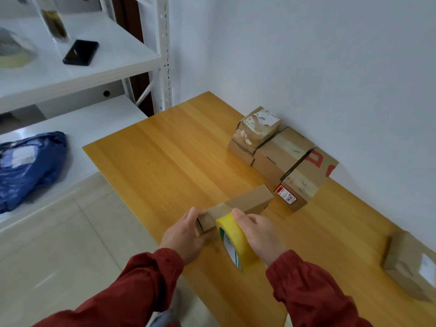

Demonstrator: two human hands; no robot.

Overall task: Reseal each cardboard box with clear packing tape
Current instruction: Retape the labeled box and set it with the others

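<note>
A long, narrow cardboard box lies on the wooden table in front of me. My left hand grips its near end. My right hand holds a yellowish roll of packing tape, pressed against the box's top near that same end, with the thumb on the roll's upper edge. Against the wall stand three more cardboard boxes: one with torn labels, a plain one and one with red print and a red-white label. Another box sits at the right edge.
A white metal shelf unit stands to the left, carrying a black phone and a bottle. On its lower shelf lies a blue plastic mailer bag. A white wall runs along the table's far side. Tiled floor lies below left.
</note>
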